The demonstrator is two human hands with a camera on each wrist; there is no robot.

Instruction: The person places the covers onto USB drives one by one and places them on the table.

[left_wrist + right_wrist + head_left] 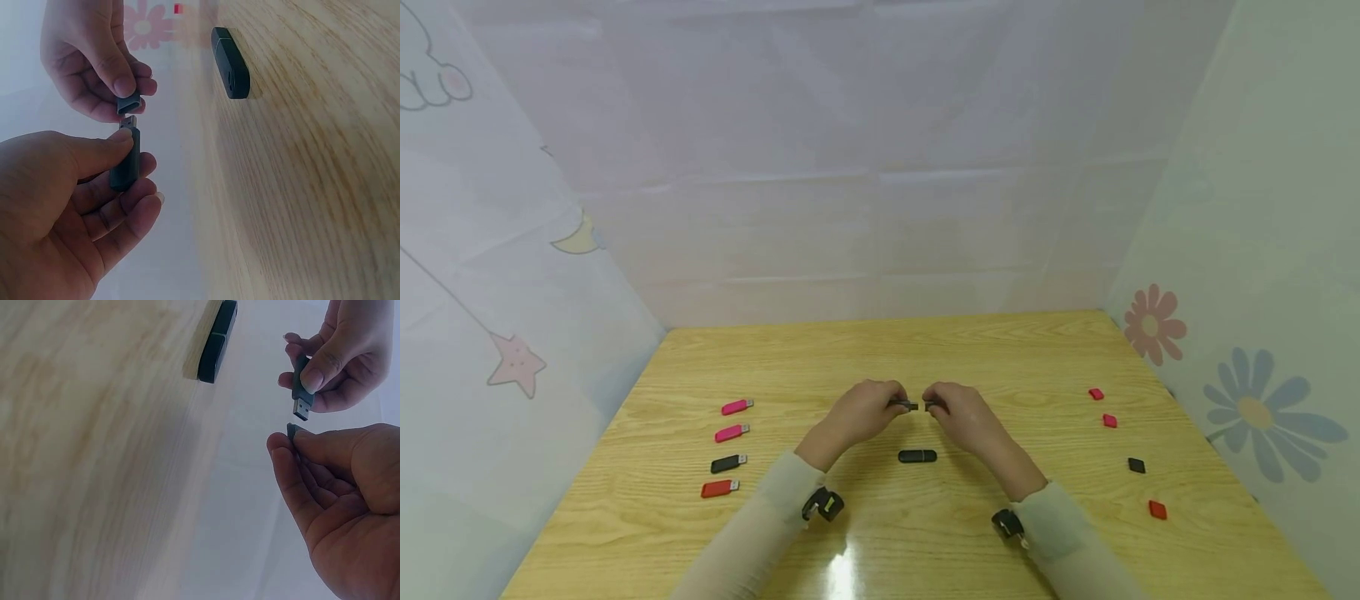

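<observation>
- In the head view, the left hand (pixel 868 408) is pinching a dark USB flash drive (pixel 901 403) above the middle of the desk (pixel 1000 350), its connector pointing toward the right hand (pixel 962 410).
- The right hand's fingers are gripping a small dark cap (pixel 931 404), which is facing the connector across a narrow gap.
- A capped black USB flash drive (pixel 917 456) is lying on the desk between the forearms, nearer the person than the hands.
- On the left, a far pink drive (pixel 737 407), a near pink drive (pixel 732 433), a black drive (pixel 726 464) and a red drive (pixel 720 488) are lying in a column, their connectors showing.
- On the right, a far pink cap (pixel 1096 393), a near pink cap (pixel 1109 421), a black cap (pixel 1137 465) and a red cap (pixel 1157 509) are forming another column.
- In the left wrist view, the left thumb is pressing the held drive against the fingers; the cap's open end is facing the connector.
- In the right wrist view, the right thumb and forefinger are pinching the cap, mostly hiding it; the metal connector is pointing toward it, not touching.
</observation>
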